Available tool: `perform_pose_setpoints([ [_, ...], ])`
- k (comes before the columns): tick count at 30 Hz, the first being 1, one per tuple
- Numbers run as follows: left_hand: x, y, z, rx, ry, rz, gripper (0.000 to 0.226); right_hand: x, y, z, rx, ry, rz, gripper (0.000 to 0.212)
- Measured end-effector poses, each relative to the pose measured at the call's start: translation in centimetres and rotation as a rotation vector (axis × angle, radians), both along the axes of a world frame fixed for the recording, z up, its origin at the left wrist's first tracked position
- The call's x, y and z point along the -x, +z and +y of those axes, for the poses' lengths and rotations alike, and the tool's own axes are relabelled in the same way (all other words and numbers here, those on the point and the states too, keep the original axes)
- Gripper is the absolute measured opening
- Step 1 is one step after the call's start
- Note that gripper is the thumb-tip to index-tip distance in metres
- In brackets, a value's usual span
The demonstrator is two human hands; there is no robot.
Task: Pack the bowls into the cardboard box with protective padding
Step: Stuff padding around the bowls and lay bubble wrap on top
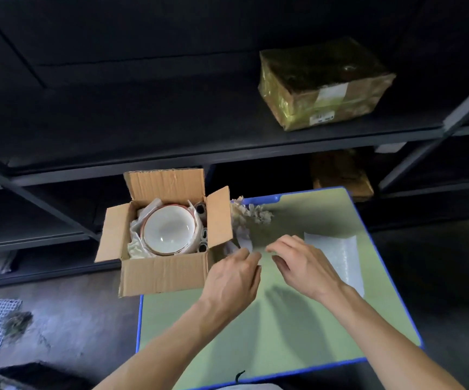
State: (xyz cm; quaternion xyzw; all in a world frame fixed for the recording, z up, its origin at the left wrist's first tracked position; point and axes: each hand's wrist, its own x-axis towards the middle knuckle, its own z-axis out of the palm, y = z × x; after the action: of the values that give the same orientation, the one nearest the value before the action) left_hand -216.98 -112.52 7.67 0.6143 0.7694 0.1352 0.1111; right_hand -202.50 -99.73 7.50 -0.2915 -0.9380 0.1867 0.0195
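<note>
At the left edge of the green table the open cardboard box holds the stacked bowls, nested in white wrapping with cardboard tubes wedged along their right side. Just right of the box lies crumpled paper padding. The left hand curls its fingers at the near end of that paper; whether it pinches any I cannot tell. The right hand, close beside it, is loosely curled, its grasp equally unclear. Further right lies a white foam sheet. The bowl tops look bare, so padding should probably cover the rims and fill the gaps snugly.
</note>
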Motion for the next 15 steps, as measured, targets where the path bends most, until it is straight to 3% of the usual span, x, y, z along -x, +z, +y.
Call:
perform_pose_setpoints([
  [5, -0.6, -2.5, 2.7, 0.235, 0.035, 0.008, 0.034, -0.1, -2.9, 3.7, 0.072, -0.062, -0.101, 0.041],
  [9, 0.4, -3.7, 5.0, 0.270, 0.046, 0.091, 0.044, 2.1, -4.5, 6.9, 0.039, -0.052, -0.159, 0.056],
  [11, 0.7, -4.5, 5.8, 0.301, 0.089, 0.082, 0.043, 3.6, -5.3, 8.4, 0.036, -0.063, -0.196, 0.066],
  [15, 1.3, -5.8, 6.6, 0.455, 0.048, 0.252, 0.038, 6.5, -7.3, 10.9, 0.155, -0.086, -0.266, 0.079],
])
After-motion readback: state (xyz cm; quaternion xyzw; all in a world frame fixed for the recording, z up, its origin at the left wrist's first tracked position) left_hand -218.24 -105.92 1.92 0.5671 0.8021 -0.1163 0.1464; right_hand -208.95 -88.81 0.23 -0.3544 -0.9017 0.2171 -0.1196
